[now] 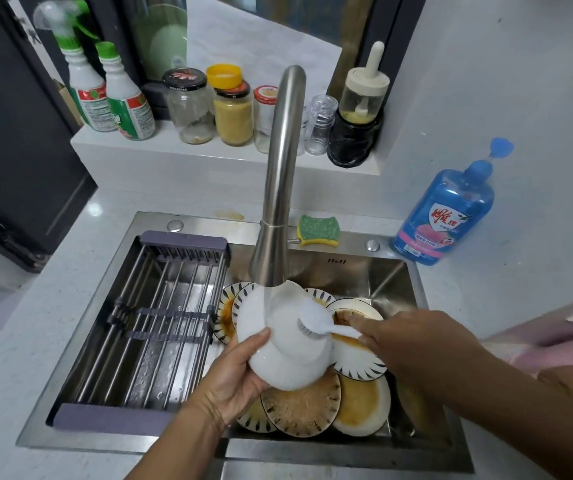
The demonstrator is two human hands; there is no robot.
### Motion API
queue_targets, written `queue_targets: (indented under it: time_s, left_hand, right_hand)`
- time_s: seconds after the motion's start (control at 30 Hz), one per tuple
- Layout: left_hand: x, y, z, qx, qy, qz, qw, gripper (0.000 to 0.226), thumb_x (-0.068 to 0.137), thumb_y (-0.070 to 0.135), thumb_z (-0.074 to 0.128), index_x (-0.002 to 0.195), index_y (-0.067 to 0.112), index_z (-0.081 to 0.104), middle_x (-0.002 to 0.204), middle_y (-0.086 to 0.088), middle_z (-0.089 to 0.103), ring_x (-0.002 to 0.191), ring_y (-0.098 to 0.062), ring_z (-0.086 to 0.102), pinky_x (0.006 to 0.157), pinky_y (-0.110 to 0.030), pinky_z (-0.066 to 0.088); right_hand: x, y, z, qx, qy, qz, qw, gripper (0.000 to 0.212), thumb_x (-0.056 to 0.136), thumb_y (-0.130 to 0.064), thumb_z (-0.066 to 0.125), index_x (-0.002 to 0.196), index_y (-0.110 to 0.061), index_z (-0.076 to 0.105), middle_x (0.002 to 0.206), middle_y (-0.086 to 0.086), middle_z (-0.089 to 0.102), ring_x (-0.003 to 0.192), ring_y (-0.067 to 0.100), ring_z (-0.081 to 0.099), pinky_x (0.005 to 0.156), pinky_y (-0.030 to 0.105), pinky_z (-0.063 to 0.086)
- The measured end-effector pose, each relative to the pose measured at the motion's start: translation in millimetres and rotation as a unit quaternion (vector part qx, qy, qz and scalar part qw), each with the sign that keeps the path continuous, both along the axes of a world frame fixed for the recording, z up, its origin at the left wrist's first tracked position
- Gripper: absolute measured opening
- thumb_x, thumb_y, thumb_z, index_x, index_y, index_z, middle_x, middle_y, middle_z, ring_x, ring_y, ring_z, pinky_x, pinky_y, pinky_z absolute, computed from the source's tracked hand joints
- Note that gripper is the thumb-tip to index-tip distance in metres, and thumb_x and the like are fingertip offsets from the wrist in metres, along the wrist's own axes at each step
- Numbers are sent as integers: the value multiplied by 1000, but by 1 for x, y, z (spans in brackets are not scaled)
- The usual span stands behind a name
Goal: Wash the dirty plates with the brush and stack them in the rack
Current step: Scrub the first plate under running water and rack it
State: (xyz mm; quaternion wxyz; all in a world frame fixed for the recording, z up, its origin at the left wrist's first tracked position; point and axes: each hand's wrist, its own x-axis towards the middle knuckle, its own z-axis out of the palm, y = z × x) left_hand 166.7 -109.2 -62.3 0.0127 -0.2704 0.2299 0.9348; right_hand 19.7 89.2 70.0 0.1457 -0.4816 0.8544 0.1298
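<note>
Scrubbing under the running tap [280, 174], we hold a white plate [280, 341] tilted over the sink [396, 271], its underside turned up so the stream lands on it and runs off into the basin rather than pooling. Our left hand [235, 377] cups the plate's lower rim, thumb pressed over the edge and fingers curled beneath, which keeps the upper part free for the brush [313, 322]. Our right hand [406, 337] is closed around the brush's white handle, and the bristle head rests against the wet plate just beside the water. Below and around it lie the dirty plates [304, 407], overlapping in the right part of the sink, smeared with orange-brown sauce; we judge they wait there so each can be lifted straight into the stream. The rack [160, 306] spans the left part of the sink, bare of plates as far as we can see, placed so that drips fall into the basin. A sponge [318, 230] sits on the sink's back ledge, and a blue soap bottle [448, 213] stands on the surface to the right, near at hand. We judge the washing to be in its early stage.
</note>
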Motion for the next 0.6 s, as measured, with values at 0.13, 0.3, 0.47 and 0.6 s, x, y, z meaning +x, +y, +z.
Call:
queue_targets:
  time_s: [0.13, 0.3, 0.47, 0.6]
  left_hand:
    - [-7, 4, -3, 22, -13, 29, 999, 64, 91, 29, 68, 146, 8, 45, 140, -26, 56, 129, -44, 54, 101, -68, 44]
    - [-6, 13, -4, 54, 14, 40, 998, 63, 87, 26, 68, 144, 12, 48, 139, -24, 58, 128, -43, 56, 96, -70, 46]
    - [-5, 5, -8, 40, -24, 51, 998, 58, 93, 29, 67, 144, 9, 48, 136, -26, 59, 126, -45, 56, 102, -70, 41]
    - [4, 11, -10, 13, -36, 23, 999, 60, 87, 24, 72, 142, 14, 51, 136, -23, 60, 127, -43, 56, 98, -67, 46]
  right_hand:
    - [26, -9, -12, -37, 2, 20, 999, 43, 104, -36, 49, 145, -34, 37, 90, -7, 72, 69, 16, 69, 80, 44, 59]
    - [-5, -16, -19, -13, 37, -1, 999, 38, 108, -31, 38, 146, -32, 40, 80, -10, 56, 67, 13, 58, 56, 25, 43]
    - [22, -17, -23, -25, -31, 24, 999, 47, 103, -34, 53, 147, -36, 38, 102, -9, 72, 80, 13, 70, 80, 38, 58]
    - [7, -39, -16, -16, -1, 54, 998, 39, 108, -37, 34, 147, -31, 37, 109, 0, 70, 92, 26, 67, 74, 33, 52]
